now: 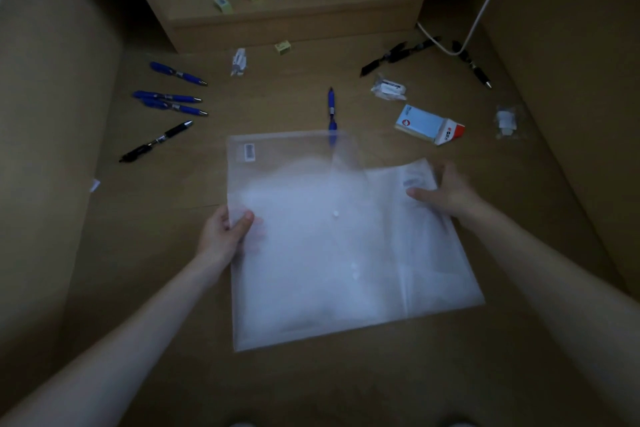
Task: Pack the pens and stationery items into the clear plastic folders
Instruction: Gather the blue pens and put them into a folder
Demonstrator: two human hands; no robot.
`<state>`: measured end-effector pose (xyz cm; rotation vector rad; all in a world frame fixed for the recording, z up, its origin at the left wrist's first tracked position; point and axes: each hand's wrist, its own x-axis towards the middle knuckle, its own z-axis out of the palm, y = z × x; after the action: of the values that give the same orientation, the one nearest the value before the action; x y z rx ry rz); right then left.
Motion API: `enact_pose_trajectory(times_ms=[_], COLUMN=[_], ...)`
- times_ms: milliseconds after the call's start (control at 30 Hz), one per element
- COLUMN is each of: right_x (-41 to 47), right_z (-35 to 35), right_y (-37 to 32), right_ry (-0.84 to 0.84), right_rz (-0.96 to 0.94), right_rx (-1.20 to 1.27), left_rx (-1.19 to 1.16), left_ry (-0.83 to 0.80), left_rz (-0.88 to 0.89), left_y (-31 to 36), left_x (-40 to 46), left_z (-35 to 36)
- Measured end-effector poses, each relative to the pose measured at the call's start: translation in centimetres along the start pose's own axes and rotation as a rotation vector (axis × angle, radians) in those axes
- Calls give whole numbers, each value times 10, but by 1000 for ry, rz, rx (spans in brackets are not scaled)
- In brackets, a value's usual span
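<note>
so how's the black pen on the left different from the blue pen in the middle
The black pen is black and lies slanted, fully in the open, well left of the folders. The blue pen is blue, lies nearly straight away from the person, and its near end sits under the top folder's far edge, showing through the plastic. Neither is packed or touched by a hand; both lie flat on the wooden surface.

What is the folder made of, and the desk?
The folder looks like thin, frosted plastic: a blue pen shows faintly through its top edge, and it bends where the left hand lifts it. The desk looks like wood or wood-look board, matte, with faint grain lines.
</note>
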<state>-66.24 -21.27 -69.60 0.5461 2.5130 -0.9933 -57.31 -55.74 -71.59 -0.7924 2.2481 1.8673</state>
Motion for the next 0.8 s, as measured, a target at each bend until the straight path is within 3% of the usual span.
enact_pose_trajectory(times_ms=[67, 167, 467, 800], right_x=[-5, -10, -28, -33], right_z=[0, 2, -10, -7], right_y=[5, 15, 26, 32], right_ry=[4, -28, -358, -254], right_rz=[52, 81, 226, 129], right_rx=[-63, 68, 409, 658], left_rx=[7, 34, -26, 232], left_ry=[24, 89, 218, 294], left_rz=[-24, -41, -129, -164], left_y=[-5, -9, -13, -21], left_x=[3, 8, 7, 12], left_z=[-9, -20, -48, -73])
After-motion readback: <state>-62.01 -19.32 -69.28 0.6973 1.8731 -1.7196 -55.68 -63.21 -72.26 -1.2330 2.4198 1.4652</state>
